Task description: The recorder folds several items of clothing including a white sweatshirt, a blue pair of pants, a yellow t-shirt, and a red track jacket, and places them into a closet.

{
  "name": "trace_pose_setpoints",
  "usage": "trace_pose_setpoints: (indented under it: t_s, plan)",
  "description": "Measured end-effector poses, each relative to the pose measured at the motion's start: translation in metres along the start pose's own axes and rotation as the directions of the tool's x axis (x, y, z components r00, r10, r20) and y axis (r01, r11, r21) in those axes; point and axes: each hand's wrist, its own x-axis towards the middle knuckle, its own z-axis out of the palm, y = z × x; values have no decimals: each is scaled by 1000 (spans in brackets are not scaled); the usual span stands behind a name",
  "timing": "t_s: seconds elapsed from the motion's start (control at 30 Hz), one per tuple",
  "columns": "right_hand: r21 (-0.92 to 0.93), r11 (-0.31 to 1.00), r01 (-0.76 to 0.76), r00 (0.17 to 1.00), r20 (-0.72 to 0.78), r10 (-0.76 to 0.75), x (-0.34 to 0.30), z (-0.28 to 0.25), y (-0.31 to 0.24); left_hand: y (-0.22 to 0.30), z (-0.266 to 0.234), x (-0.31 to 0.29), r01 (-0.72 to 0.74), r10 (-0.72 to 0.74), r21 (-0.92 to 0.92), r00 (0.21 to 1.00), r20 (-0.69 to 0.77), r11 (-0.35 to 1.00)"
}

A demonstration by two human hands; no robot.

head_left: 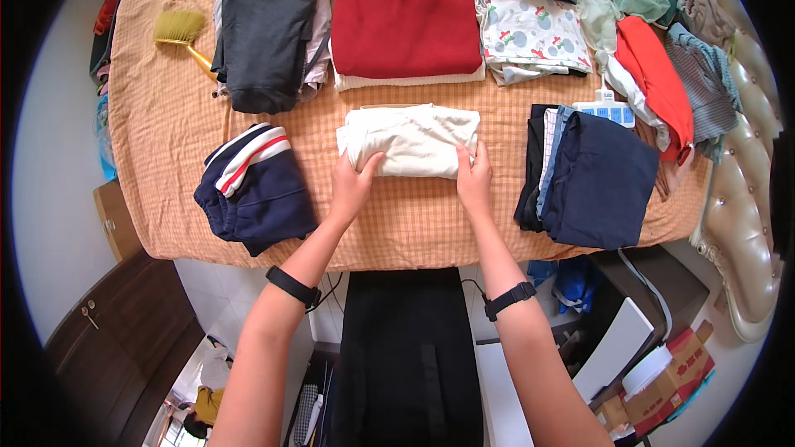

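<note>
A white folded garment (pixel 418 145) lies on the orange checked bedcover (pixel 414 223), right in front of me. My left hand (pixel 354 182) grips its near left corner, thumb on top and fingers mostly hidden beneath. At the right end, my right hand (pixel 474 178) holds the edge the same way. Beyond the garment is a stack with a dark red folded garment (pixel 406 16) on top. To the left sit navy trousers (pixel 261 190) with a white and red stripe. Dark blue folded trousers (pixel 600 178) top a pile on the right.
Dark grey clothes (pixel 269 33) and a patterned white garment (pixel 534 33) are piled at the back. A yellow brush (pixel 180 29) lies far left. Near the right pile is a power strip (pixel 609 108), beside loose red clothing (pixel 658 83). A padded headboard (pixel 745 190) borders the right side.
</note>
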Motion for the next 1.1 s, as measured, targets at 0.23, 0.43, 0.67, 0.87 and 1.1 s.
trace_pose_setpoints:
  t_s: [0.23,0.43,0.67,0.87,1.1]
  plan:
    - [-3,998,-60,993,99,60,-12,-17,-4,-10,-13,-10,-164,149,168,984,97,972]
    - [-165,963,213,883,455,-118,-48,-64,3,-26,-46,-37,-628,396,379,749,531,680]
    - [-406,764,501,777,599,-191,-64,-63,1,-32,-44,-51,-730,352,521,675,648,441]
    - [-394,650,650,723,584,-370,-57,-63,11,-37,-44,-48,-806,453,494,592,667,327]
    - [45,999,0,992,125,-6,-25,-21,-23,-18,-25,-24,-101,94,71,992,86,992]
